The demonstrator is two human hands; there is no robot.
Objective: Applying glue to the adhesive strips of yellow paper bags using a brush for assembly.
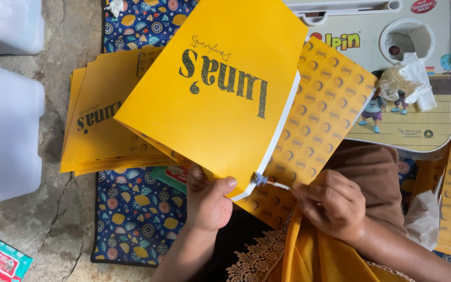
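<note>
My L hand (208,201) clamps yellow box (220,89); R fingers (309,194) pinch glue stick (270,183) at flap. Next, I reckon: press flap shut.

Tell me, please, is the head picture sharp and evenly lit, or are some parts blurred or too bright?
In the head view, light is soft and even; the yellow cardboard sheet looks crisp, with no glare. The white plastic containers at the left edge are washed out. The right hand and the thin white stick it pinches are slightly soft; the left hand casts little shadow.
</note>
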